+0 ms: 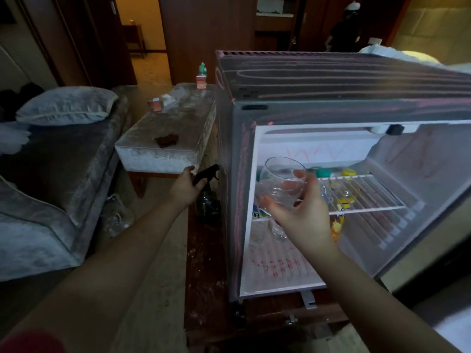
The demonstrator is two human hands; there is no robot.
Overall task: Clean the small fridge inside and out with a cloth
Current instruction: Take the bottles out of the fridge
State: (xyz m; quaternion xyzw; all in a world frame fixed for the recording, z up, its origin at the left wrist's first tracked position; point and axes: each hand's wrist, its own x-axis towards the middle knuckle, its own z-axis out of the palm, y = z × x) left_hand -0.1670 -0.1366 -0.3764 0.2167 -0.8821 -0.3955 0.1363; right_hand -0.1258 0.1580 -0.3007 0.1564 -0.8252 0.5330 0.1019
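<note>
fridge point(331, 80): right half of frame, door open, pink scribbles on top and inside, shelf stocked | left hand point(187, 187): centre-left, gripping spray bottle point(207, 197) beside the fridge wall | right hand point(300, 215): centre, cupping clear glass point(283, 179) at the opening | step: you're emptying it, by the look | next: park the glass, pull the remaining bottles, then get a cloth; neither hand holds one

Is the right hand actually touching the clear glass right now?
Touching. The head view shows the right hand curled round the clear glass, holding it before the open fridge.
</note>
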